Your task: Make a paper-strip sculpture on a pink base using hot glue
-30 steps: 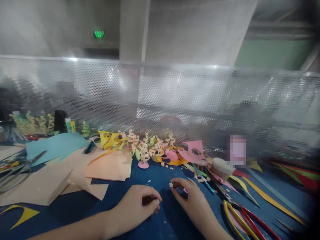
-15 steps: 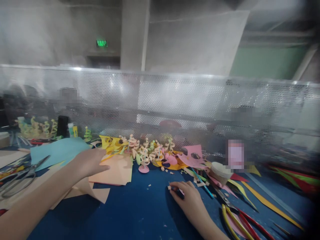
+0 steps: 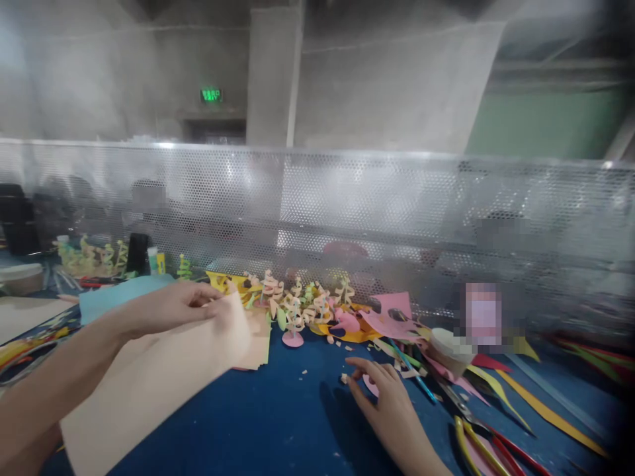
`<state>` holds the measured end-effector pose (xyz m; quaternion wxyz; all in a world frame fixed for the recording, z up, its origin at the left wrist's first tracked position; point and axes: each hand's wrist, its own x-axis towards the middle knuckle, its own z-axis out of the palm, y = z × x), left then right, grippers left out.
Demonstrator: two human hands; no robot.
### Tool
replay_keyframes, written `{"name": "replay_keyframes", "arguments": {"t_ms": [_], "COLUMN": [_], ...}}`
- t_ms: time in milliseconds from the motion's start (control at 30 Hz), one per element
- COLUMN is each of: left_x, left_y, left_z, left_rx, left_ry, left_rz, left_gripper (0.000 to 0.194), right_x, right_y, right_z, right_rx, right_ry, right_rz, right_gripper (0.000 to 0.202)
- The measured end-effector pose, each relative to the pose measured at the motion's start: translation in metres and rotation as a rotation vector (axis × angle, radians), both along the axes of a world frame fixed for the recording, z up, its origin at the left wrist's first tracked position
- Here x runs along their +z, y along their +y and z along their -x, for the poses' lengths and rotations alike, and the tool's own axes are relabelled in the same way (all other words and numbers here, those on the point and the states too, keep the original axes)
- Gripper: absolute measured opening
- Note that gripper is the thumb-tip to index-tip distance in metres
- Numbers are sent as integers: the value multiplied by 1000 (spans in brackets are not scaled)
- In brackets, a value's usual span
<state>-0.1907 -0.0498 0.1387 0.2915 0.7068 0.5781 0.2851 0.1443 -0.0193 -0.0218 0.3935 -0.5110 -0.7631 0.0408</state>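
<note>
My left hand (image 3: 186, 305) is closed on the edge of a large cream sheet of paper (image 3: 159, 377), which is lifted and curls up at its right end. Below and behind that sheet lies a stack of peach paper (image 3: 255, 340). My right hand (image 3: 389, 400) rests on the blue table, thumb and index finger apart. A tiny cream paper scrap (image 3: 344, 378) lies at its fingertips. Partly hidden under this hand is a pink paper disc (image 3: 371, 385). Spiral paper trees (image 3: 294, 317), one on a pink round base, stand beyond my hands.
Scissors with yellow and red handles (image 3: 483, 433), a blue pen (image 3: 414, 373) and a white cup (image 3: 449, 347) are on the right. Blue paper (image 3: 126, 294) and a black phone-like object (image 3: 137, 254) are at left. A perforated metal screen (image 3: 347, 198) runs behind the table.
My left hand has taken hold of the cream sheet and raised it over the peach stack and blue paper. My right hand's thumb and index finger have parted slightly. The view has shifted a little left.
</note>
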Motion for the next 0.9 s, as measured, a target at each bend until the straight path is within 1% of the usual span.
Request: {"name": "replay_keyframes", "arguments": {"t_ms": [33, 67, 100, 133, 200, 267, 300, 333, 367, 400, 467, 500, 567, 600, 667, 700, 767, 833, 900], "left_x": [1, 1, -2, -7, -20, -38, -47, -57, -68, -79, -99, -108, -122, -127, -131, -132, -132, -130, -130], "left_y": [-3, -6, -7, -8, -8, -7, -7, -6, -6, -5, -4, -4, -3, -3, -3, -2, 1, 5, 11], "left_z": [-6, -12, -19, -26, -41, -57, -65, -73, -81, -88, -100, -104, -110, -111, -113, -113, -112, -110, -107], "left_rx": [-122, -198, -245, -262, -326, -383, -404, -429, -417, -374, -250, -218, -166, -142, -105, -97, -79, -79, -103], "left_ry": [-102, -208, -290, -354, -396, -445, -458, -480, -506, -555, -623, -651, -659, -652, -664, -691, -759, -788, -791], "left_rz": [127, 187, 219, 229, 287, 320, 318, 350, 406, 474, 552, 596, 631, 638, 638, 640, 636, 661, 693], "left_gripper": [26, 31, 34, 36, 38, 39, 37, 34, 32, 32, 35, 38, 41, 42, 43, 43, 43, 43, 50], "right_x": [2, 4, 7, 9, 11, 10, 8, 6, 4, 3, 1, 2, 5, 7, 11, 13, 15, 15, 13], "right_y": [-2, -5, -8, -12, -22, -31, -35, -38, -39, -39, -38, -36, -34, -33, -34, -35, -37, -38, -38], "right_z": [2, 3, 6, 8, 14, 19, 22, 23, 24, 25, 24, 23, 20, 19, 19, 19, 22, 24, 26], "right_rx": [19, 38, 63, 101, 206, 282, 292, 287, 275, 269, 263, 260, 253, 245, 254, 288, 410, 529, 568], "right_ry": [24, 57, 98, 148, 275, 403, 451, 483, 497, 501, 504, 507, 512, 514, 520, 524, 534, 542, 553], "right_rz": [9, 26, 60, 112, 234, 316, 328, 328, 327, 328, 337, 343, 361, 369, 401, 429, 502, 560, 567], "right_gripper": [21, 21, 22, 23, 27, 29, 27, 24, 22, 22, 24, 23, 23, 24, 30, 33, 38, 39, 40]}}
